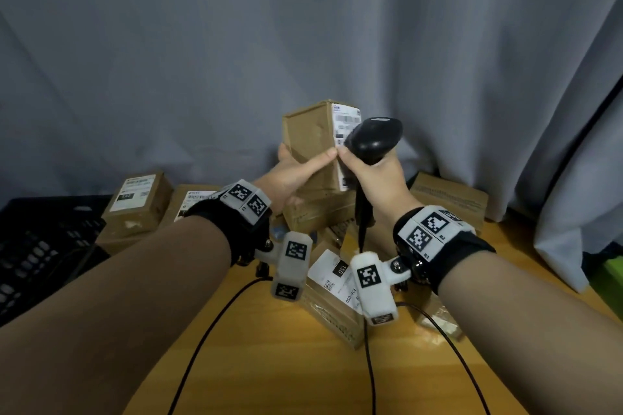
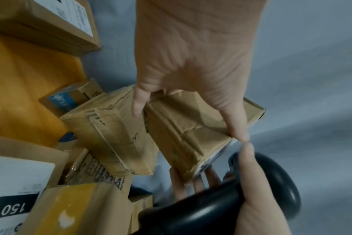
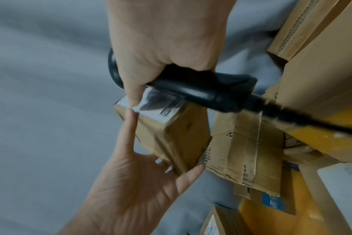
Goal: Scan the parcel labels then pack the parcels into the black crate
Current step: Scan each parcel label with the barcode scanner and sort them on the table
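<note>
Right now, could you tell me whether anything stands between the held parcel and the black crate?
Yes: two labelled parcels stacked beside the black crate lie between it and the parcel in the left hand; lifting over them looks feasible.

The lifted parcel [image 1: 308,141] is creased brown cardboard with a white label [image 1: 344,121] printed in black bars. The scanner [image 1: 376,138] is glossy black, as is its cable [image 1: 367,347]. The desk [image 1: 269,364] is warm yellow-orange wood. At 9 o'clock the crate [image 1: 43,246] is black with slotted walls. The other parcels [image 1: 136,202] are brown with white labels; one near parcel [image 1: 332,296] carries a black patch reading 150. The curtain [image 1: 236,44] is plain grey. Wristbands [image 1: 448,246] are black with white blocks of black square markers.
</note>
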